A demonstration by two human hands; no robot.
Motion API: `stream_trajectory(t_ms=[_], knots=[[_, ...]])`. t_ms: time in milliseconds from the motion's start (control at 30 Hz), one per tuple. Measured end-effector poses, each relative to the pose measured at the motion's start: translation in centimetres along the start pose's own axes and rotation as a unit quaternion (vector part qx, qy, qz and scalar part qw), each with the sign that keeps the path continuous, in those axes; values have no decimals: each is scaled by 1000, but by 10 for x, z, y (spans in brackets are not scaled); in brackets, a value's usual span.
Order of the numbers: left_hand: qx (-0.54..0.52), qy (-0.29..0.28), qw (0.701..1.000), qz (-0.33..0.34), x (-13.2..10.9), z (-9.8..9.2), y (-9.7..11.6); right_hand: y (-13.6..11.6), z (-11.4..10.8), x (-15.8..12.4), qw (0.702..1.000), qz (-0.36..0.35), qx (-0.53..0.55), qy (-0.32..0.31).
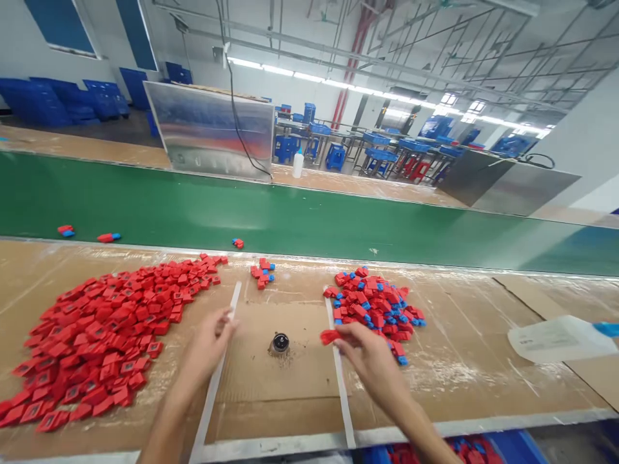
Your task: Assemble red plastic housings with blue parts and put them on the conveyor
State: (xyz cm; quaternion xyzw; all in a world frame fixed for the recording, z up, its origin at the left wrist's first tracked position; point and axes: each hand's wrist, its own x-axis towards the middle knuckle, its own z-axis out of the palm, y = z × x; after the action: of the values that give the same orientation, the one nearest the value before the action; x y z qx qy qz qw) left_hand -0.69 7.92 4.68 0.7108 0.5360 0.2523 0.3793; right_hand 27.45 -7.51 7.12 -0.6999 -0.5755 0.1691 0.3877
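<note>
The right hand grips a red piece between thumb and fingers, just left of the red-and-blue pile. The left hand is half-curled near the left tape strip; whether it grips anything cannot be told. Between the hands, a round black fixture stands on a cardboard sheet. The red pile lies at left on the table. Beyond runs a green belt.

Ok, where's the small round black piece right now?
In the head view, the small round black piece is just left of centre on the brown cardboard sheet, between the two white strips.
</note>
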Motion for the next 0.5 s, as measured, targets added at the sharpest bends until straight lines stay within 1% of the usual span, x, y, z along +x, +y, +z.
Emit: stream_trajectory(t_ms=[33, 67, 100, 133, 200, 300, 400, 500], knots=[[61, 65, 996, 3, 16, -6, -1, 9, -16, 11, 999, 8, -23, 24], [115, 108, 988, -1, 31, -9, -3, 19, -32, 24, 998, 14, -51, 45], [161, 130, 978, -11, 45, -11, -4, 29, -47, 36, 995, 21, -81, 60], [199, 134, 971, -22, 56, -11, -4, 40, -61, 48, 991, 30, -110, 68], [254, 117, 959, -40, 72, -7, -6, 60, -84, 73, 983, 60, -161, 60], [306, 104, 945, -52, 84, 2, -8, 88, -107, 113, 973, 105, -206, 22], [331, 92, 937, -64, 91, 6, -10, 113, -114, 154, 970, 118, -206, -46], [334, 94, 935, -67, 94, 4, -15, 130, -112, 184, 964, 117, -200, -132]])
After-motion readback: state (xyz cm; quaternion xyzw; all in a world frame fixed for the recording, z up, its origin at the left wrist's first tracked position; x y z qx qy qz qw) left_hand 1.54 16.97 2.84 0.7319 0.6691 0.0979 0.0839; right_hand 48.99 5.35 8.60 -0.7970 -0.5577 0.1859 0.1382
